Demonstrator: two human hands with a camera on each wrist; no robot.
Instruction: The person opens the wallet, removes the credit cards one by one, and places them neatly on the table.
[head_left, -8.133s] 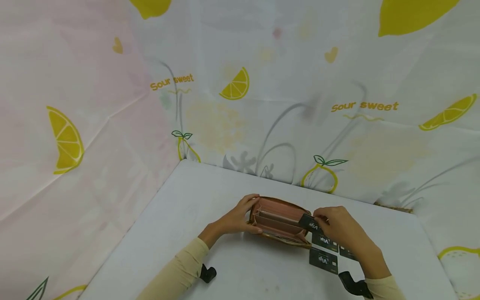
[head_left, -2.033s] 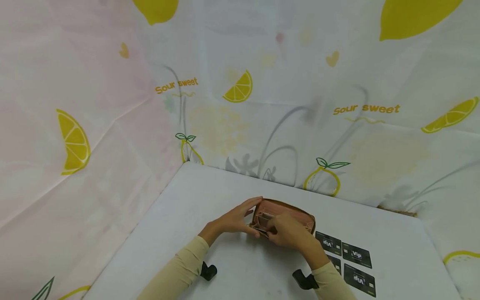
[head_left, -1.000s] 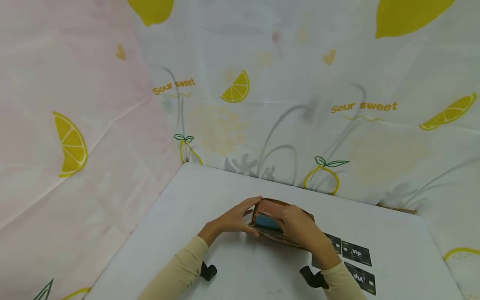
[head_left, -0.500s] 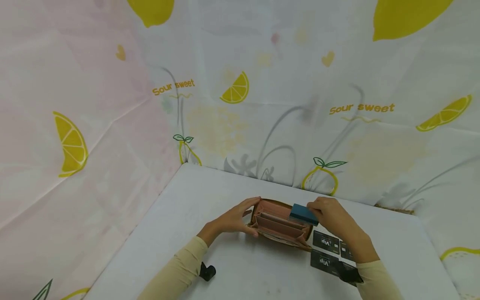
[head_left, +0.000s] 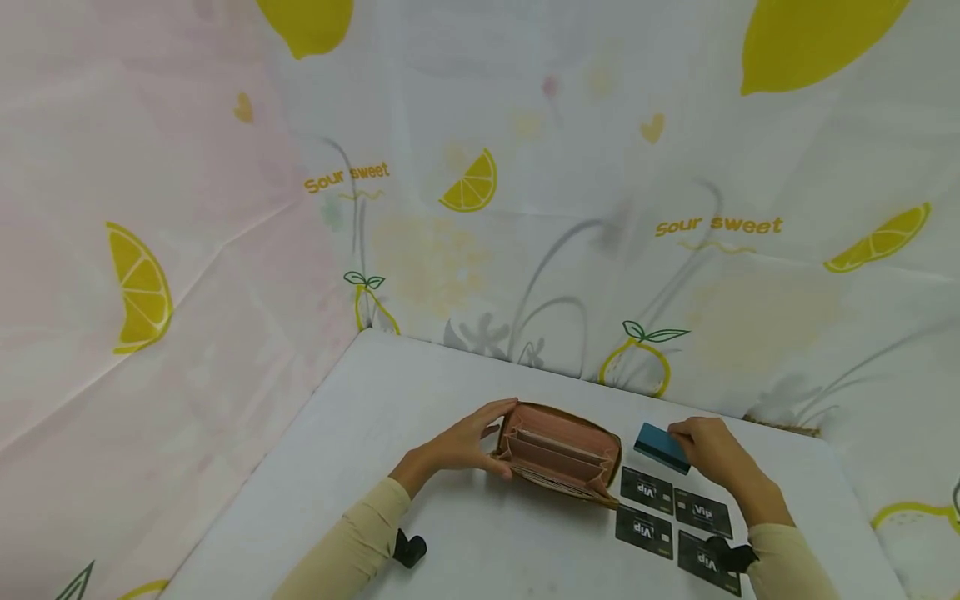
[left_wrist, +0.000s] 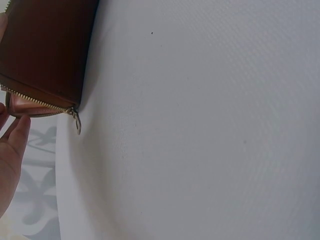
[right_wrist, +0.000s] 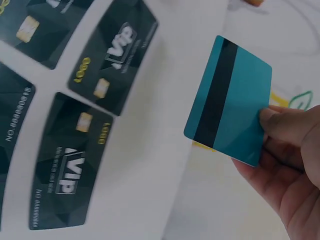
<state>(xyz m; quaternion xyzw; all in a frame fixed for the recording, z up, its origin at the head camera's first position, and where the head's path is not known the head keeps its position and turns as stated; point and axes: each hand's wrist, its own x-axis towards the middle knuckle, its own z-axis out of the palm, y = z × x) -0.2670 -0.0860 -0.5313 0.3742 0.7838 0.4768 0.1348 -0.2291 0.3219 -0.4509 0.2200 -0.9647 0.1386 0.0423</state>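
A brown zip wallet (head_left: 573,418) with a pink lining stands spread open on the white table. My left hand (head_left: 459,442) grips its left end, thumb at the near edge and fingers at the far edge. In the left wrist view, the wallet's brown outside (left_wrist: 47,50) and gold zip (left_wrist: 42,102) show. To the right of the wallet, my right hand (head_left: 712,450) pinches a blue card (head_left: 660,448) by its right end. The right wrist view shows a black stripe along this blue card (right_wrist: 242,107), with the thumb on its face.
Several black Vip cards lie in two rows right of the wallet, among them a near-left card (head_left: 643,532) and a far-right one (head_left: 703,512). A black wrist strap part (head_left: 729,554) overlaps the near-right card. Lemon-printed cloth walls (head_left: 525,275) border the table (head_left: 420,367).
Earlier my right hand held a black Vip card by the wallet, then reached inside the wallet. It has since drawn out the blue card and moved right. The left hand stays on the wallet.
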